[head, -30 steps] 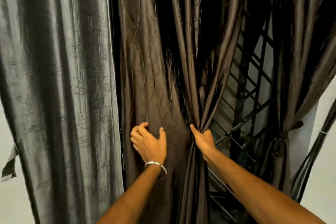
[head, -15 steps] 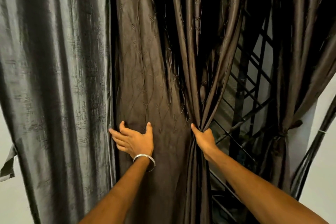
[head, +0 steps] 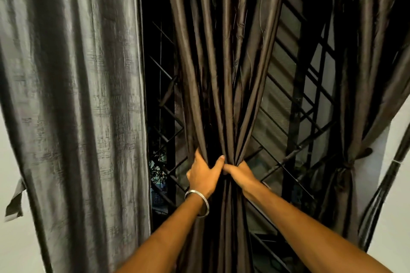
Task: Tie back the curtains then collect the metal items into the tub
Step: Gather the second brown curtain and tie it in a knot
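Head view, centre of frame: brown curtain [head: 221, 73] gathered into one bunch, left hand [head: 205, 176] and right hand [head: 240, 173] both curled tight round it, ready for tying; tub unseen.

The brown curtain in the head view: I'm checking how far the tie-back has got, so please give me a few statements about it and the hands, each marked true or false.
1. Both hands grip the middle brown curtain, gathered into a bunch. True: the left hand and right hand clutch it side by side.
2. A tie is already fastened round the curtain being held. False: no tie shows on it; only the hands keep it bunched.
3. The brown curtain at far right is already tied. True.
4. The bangle is on the right wrist. False: it is on the left wrist.
5. The grey curtain is gathered too. False: it hangs loose at left, untouched.
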The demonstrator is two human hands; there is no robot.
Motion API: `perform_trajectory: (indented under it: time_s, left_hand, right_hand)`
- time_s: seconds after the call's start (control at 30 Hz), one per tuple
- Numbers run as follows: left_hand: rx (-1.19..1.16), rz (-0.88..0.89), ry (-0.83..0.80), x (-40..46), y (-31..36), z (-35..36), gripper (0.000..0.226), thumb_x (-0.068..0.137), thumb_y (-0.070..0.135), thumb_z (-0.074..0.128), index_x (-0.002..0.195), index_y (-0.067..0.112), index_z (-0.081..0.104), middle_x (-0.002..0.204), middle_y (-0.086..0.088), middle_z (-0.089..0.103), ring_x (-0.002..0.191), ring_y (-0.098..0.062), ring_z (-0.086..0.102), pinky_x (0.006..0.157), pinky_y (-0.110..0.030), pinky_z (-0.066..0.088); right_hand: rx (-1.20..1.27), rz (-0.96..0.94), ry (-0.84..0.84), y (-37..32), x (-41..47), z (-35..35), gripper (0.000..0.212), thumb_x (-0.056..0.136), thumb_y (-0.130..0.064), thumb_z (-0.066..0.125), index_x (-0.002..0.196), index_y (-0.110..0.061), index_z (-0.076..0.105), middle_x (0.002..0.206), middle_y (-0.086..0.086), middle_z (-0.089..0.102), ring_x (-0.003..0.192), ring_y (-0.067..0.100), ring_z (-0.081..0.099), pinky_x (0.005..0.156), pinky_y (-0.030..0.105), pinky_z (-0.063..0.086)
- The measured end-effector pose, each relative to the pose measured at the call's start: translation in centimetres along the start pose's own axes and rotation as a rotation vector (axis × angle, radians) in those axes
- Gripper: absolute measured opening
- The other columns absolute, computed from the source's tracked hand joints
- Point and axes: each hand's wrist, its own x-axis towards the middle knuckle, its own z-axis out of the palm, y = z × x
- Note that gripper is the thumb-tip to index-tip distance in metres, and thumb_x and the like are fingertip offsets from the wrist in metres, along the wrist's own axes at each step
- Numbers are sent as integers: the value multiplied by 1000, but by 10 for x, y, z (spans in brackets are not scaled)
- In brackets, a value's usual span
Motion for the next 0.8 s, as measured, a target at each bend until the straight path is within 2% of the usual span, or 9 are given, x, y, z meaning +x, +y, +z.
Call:
perform_trajectory:
  time_s: [0.07, 0.17, 0.23, 0.33, 0.47, 0.57, 0.63, 0.7, 0.8]
  left_hand:
    - [-5, 21, -43, -3, 8, 7, 76, 84, 62, 57, 145, 23, 35, 141, 1, 54, 130, -25, 50, 108, -40, 33]
    - [-92, 13, -92, -9, 19, 12, 77, 75, 73, 48, 138, 29, 47, 136, 4, 58, 127, -22, 53, 111, -43, 35]
    - [-126, 3, -116, -12, 21, 14, 83, 69, 80, 40, 136, 32, 51, 135, 5, 60, 126, -20, 54, 110, -44, 37]
    - [-126, -2, -144, -13, 25, 9, 84, 70, 86, 42, 133, 31, 55, 133, 6, 60, 127, -21, 52, 111, -44, 36]
    - [58, 57, -128, -12, 35, 5, 82, 78, 76, 52, 139, 22, 47, 148, -2, 34, 139, -26, 27, 116, -43, 25]
    - [76, 39, -118, -6, 43, 0, 109, 55, 91, 50, 141, 23, 47, 157, -2, 13, 147, -24, 9, 119, -48, 21]
    - [19, -6, -122, 0, 46, -1, 122, 44, 91, 57, 144, 23, 40, 156, -4, 27, 145, -25, 24, 116, -49, 28]
    - [-33, -49, -138, 3, 48, 0, 118, 47, 80, 71, 143, 20, 36, 143, -4, 50, 131, -25, 49, 110, -46, 39]
    - [-48, -62, -104, 3, 51, 4, 91, 67, 52, 77, 139, 13, 37, 132, -10, 60, 120, -31, 58, 101, -43, 47]
  right_hand:
    - [21, -34, -91, 3, -4, 5, 48, 89, 1, 58, 134, -14, 53, 122, 3, 66, 106, 10, 63, 86, 21, 52]
    - [105, 16, -198, -1, -15, 5, 41, 102, -6, 43, 143, -9, 42, 139, 6, 53, 128, 19, 50, 107, 30, 39]
    - [153, 23, -245, -2, -16, 6, 39, 104, -10, 38, 142, -7, 41, 138, 5, 51, 125, 17, 49, 105, 28, 36]
    - [169, -4, -179, -3, -10, 4, 51, 95, -30, 58, 138, -6, 46, 133, 9, 56, 111, 14, 58, 97, 27, 43]
    - [60, -70, -76, -7, -10, 3, 13, 96, -20, 55, 100, -30, 61, 105, -9, 65, 98, 5, 60, 93, 28, 41]
    - [80, -55, -31, -4, -6, 3, 20, 98, -15, 51, 95, -32, 59, 112, 0, 65, 107, 20, 58, 101, 36, 42]
    - [110, -31, -63, -4, -5, 7, 22, 101, -14, 45, 116, -22, 59, 137, 15, 55, 122, 30, 53, 106, 37, 40]
    - [106, -84, -39, -11, -11, 5, 39, 106, -9, 28, 143, 0, 37, 150, 18, 37, 138, 34, 36, 108, 33, 33]
    - [-69, -198, -151, -8, -12, 1, 42, 104, -2, 26, 145, 9, 26, 153, 24, 31, 142, 35, 29, 107, 29, 31]
